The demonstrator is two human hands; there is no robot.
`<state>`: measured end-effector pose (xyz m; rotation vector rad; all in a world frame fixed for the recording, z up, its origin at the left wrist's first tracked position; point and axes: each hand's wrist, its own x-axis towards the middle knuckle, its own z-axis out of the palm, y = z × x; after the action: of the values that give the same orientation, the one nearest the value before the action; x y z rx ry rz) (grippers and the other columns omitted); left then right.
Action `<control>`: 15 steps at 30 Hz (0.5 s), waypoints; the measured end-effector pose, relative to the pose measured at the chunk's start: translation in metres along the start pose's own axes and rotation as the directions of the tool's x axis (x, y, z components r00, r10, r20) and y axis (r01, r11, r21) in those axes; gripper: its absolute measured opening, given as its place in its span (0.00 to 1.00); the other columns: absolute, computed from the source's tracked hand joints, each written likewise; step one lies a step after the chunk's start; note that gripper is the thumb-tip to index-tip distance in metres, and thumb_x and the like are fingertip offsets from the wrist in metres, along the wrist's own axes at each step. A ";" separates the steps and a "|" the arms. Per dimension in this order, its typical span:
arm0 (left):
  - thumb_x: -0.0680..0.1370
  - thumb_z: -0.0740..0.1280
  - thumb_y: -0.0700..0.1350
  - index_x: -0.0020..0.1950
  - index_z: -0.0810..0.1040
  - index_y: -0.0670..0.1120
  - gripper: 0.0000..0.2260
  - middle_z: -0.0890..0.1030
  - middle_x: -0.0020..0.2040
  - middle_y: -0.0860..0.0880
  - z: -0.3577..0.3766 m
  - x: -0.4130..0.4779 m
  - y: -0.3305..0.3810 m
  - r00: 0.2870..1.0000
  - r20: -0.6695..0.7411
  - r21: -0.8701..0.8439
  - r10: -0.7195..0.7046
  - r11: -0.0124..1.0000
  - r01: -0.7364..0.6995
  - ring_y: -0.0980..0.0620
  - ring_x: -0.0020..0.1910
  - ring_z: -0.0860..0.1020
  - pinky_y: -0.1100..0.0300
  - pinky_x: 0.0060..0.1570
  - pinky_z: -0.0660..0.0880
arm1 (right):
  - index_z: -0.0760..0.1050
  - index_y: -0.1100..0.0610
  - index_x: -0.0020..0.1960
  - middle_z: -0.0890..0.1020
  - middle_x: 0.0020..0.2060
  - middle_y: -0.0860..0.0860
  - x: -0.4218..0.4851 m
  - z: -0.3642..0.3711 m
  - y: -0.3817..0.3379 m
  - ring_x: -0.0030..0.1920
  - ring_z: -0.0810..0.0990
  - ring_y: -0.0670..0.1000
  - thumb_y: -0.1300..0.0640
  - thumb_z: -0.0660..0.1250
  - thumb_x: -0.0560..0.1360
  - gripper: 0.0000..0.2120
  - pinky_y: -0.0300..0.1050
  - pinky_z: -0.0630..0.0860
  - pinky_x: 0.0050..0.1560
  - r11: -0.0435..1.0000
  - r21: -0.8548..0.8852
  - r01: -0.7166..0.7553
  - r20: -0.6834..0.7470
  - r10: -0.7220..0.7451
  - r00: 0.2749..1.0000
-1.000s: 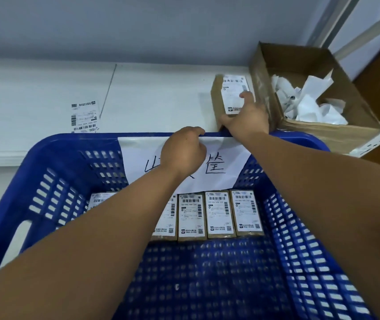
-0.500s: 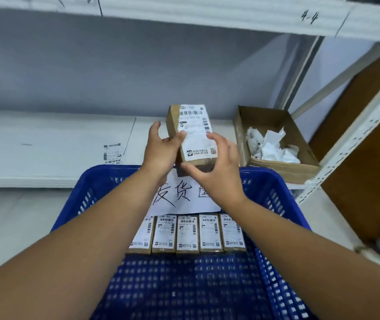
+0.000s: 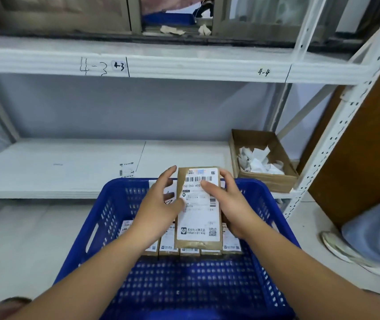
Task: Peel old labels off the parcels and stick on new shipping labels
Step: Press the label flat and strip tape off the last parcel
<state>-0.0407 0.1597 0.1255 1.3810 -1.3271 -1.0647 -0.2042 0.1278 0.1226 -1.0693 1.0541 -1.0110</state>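
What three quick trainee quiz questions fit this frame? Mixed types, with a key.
1. True or false: the held parcel has a bare front with nothing stuck on it.
2. Where does the cardboard box of crumpled paper stand?
A. inside the basket
B. on the shelf, to the right behind the blue basket
C. on the floor
3. Fill in: the right hand grips the parcel with its thumb lying on the white ____.

Key: 1 false; 2 B; 3 label.
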 end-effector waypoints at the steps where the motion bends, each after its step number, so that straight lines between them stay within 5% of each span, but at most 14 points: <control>1: 0.78 0.65 0.39 0.63 0.65 0.70 0.27 0.71 0.66 0.55 -0.002 -0.004 0.000 0.999 -0.027 0.015 0.037 0.999 -0.037 0.53 0.61 0.76 0.52 0.50 0.80 | 0.65 0.44 0.68 0.84 0.53 0.54 -0.003 0.002 0.002 0.47 0.86 0.53 0.55 0.69 0.77 0.23 0.48 0.83 0.42 1.000 -0.024 0.007 0.009 -0.006 1.000; 4: 0.79 0.65 0.43 0.58 0.65 0.77 0.26 0.71 0.66 0.57 -0.006 -0.012 -0.001 0.986 -0.094 0.076 0.135 0.989 -0.128 0.55 0.60 0.76 0.50 0.50 0.80 | 0.63 0.42 0.65 0.83 0.55 0.52 -0.011 0.010 0.008 0.49 0.86 0.53 0.54 0.70 0.76 0.23 0.51 0.83 0.50 0.995 -0.101 0.023 0.022 -0.021 1.000; 9: 0.79 0.64 0.41 0.69 0.70 0.57 0.20 0.72 0.65 0.56 -0.003 -0.018 0.005 0.955 -0.131 0.307 0.267 0.927 -0.217 0.60 0.59 0.73 0.58 0.64 0.70 | 0.61 0.41 0.63 0.82 0.55 0.50 -0.017 0.019 0.014 0.50 0.85 0.53 0.49 0.71 0.74 0.25 0.58 0.81 0.54 0.965 -0.248 0.081 -0.039 -0.093 0.995; 15: 0.78 0.66 0.43 0.65 0.75 0.53 0.16 0.74 0.66 0.54 0.003 -0.011 0.008 0.943 -0.170 0.309 0.286 0.924 -0.224 0.59 0.65 0.71 0.55 0.67 0.68 | 0.60 0.42 0.63 0.82 0.54 0.49 -0.015 0.019 0.011 0.48 0.85 0.52 0.49 0.70 0.76 0.22 0.56 0.82 0.52 0.968 -0.235 0.082 -0.068 -0.101 0.993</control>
<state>-0.0454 0.1707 0.1325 1.4352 -1.4933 -0.5472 -0.1873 0.1481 0.1170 -1.2861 1.2194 -1.0283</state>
